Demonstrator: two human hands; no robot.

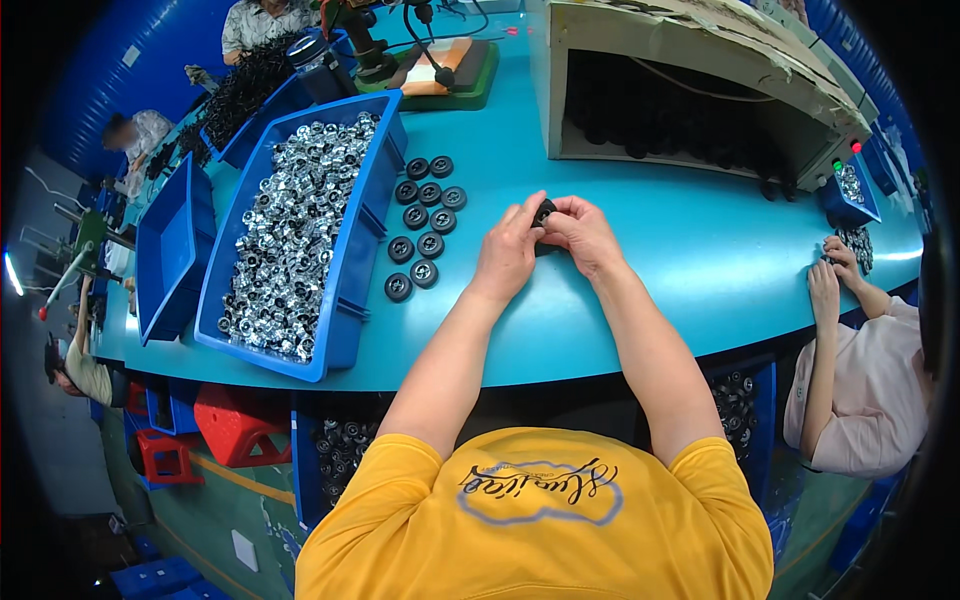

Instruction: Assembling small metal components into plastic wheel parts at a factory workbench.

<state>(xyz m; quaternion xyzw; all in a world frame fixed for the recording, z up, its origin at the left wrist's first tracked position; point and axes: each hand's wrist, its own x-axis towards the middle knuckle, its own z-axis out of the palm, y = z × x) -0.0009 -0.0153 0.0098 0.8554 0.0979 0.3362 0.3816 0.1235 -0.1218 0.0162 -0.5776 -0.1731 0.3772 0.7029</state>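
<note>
Both hands meet over the middle of the blue-green table [480,340], closed around one small black wheel [543,212]. My left hand [508,252] pinches it from the left, while the fingers of my right hand [585,236] press on it from the right. Much of the wheel is hidden by my fingers. To the left of my hands lie several black wheels with dark hubs, such as this wheel [424,273], flat in loose rows. Beyond them stands a blue bin [345,330] heaped with shiny silver wheel hubs [290,220].
At the right back is a box-like cabinet [556,100] with dark pieces inside. An empty blue tray [165,250] stands far left. A green-based machine [480,85] is at the back. A co-worker's hands [835,275] work at the right. Blue bins with wheels sit below the table edge.
</note>
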